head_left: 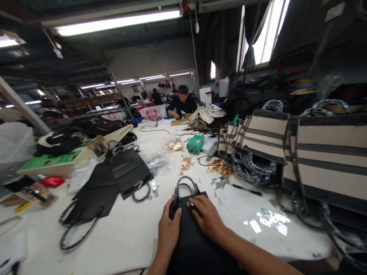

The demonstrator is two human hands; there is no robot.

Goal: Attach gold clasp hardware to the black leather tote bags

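Observation:
A black handbag (190, 240) with braided handles lies on the white worktable (129, 233) right in front of me. My left hand (168, 229) grips its upper left edge. My right hand (208, 217) rests on the front flap, fingertips at the small gold clasp (190, 204). Black flat bag panels with braided handles (114, 179) lie to the left of my hands.
Gold metal fittings (219, 167) lie scattered at mid-table beside a green box (195, 144). Beige-and-black striped tote bags (301, 152) stand stacked on the right. Clear plastic scraps (266, 221) lie near my right arm. A person (182, 103) works at the far end.

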